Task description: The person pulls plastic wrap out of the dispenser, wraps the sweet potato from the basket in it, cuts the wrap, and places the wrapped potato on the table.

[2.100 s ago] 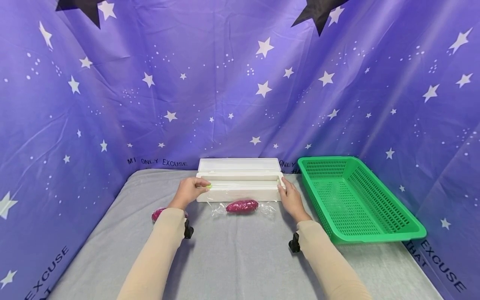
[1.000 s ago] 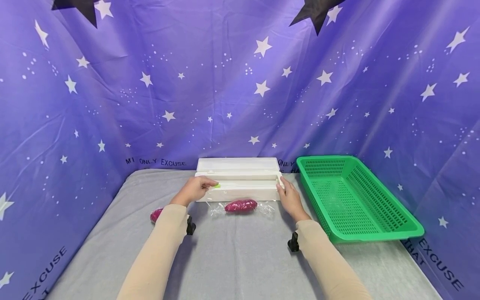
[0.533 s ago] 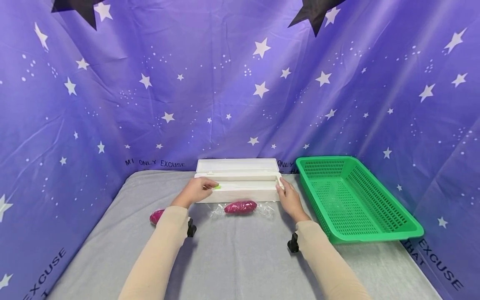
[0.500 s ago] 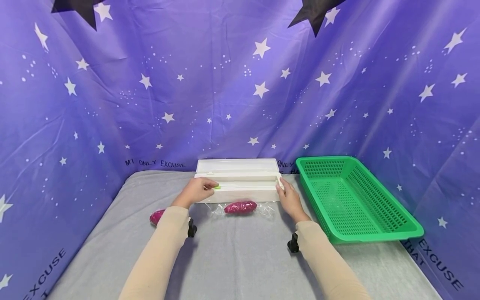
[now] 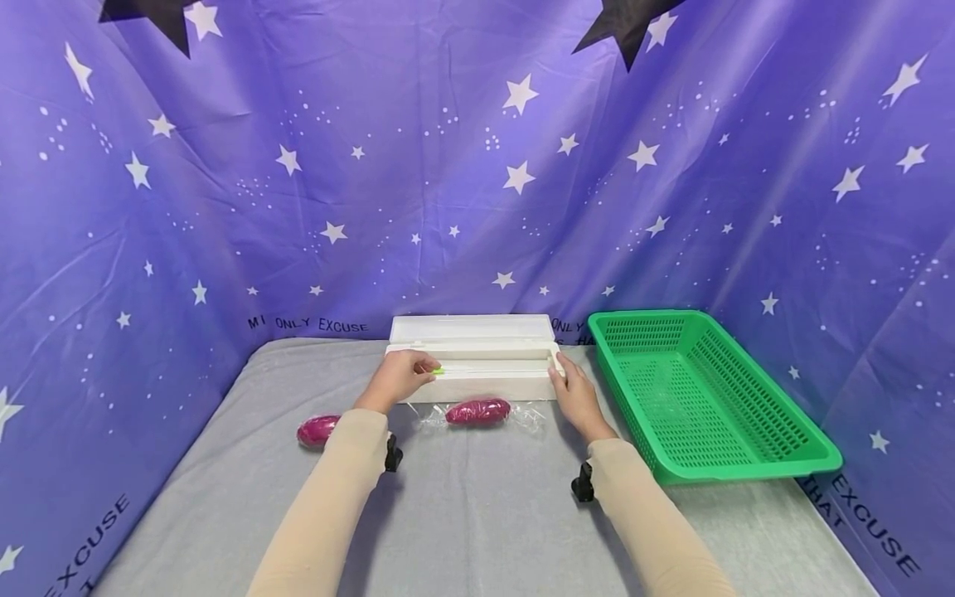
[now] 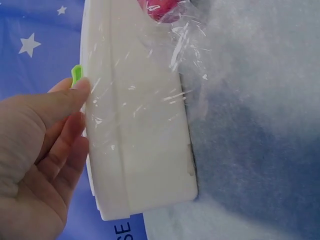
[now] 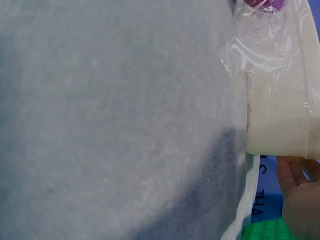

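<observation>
A white cling film dispenser [image 5: 492,388] stands at the back of the table with its lid [image 5: 470,328] raised. My left hand [image 5: 401,380] pinches a small green slide cutter [image 6: 76,73] on the dispenser's top edge, left of the middle. My right hand [image 5: 580,400] grips the dispenser's right end, thumb at the near side. Clear film [image 6: 177,55] hangs over the front, and a magenta sweet potato [image 5: 478,412] lies in it on the table, loose film [image 5: 531,416] spreading at both ends. Another magenta sweet potato [image 5: 317,431] lies left, partly behind my left sleeve.
A green perforated basket [image 5: 746,474] stands to the right of the dispenser, close by my right forearm. Grey cloth [image 5: 477,522] covers the table. A purple star-patterned curtain [image 5: 418,166] rises behind and on both sides.
My left hand has slid rightward along the dispenser's edge with the green slide cutter. More of the left sweet potato shows now. My right hand keeps its grip on the dispenser's end.
</observation>
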The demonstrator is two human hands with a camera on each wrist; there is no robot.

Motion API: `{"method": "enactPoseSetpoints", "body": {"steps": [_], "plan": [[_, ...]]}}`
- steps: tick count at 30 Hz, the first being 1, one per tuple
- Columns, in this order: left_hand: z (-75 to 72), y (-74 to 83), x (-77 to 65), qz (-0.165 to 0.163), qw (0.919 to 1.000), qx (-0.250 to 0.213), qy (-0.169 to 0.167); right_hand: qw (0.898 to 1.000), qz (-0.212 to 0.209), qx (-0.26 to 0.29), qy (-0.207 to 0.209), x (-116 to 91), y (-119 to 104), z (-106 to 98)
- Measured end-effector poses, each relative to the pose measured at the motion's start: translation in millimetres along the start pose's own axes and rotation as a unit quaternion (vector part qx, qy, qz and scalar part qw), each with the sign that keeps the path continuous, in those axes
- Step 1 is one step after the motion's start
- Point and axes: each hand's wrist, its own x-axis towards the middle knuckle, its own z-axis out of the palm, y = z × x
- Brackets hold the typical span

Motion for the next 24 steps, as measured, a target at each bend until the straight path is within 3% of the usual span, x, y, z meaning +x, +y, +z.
{"method": "enactPoseSetpoints", "body": {"steps": [15,24], "plan": [[3.0,10.9,2.7,0.050,0.9977,-0.027,-0.037,1.000,0.008,0.006,-0.010,0,-1,-1],[6.5,16.4,6.0,0.024,0.9987,-0.024,-0.036,1.000,0.016,0.014,-0.022,2,2,-3]]}}
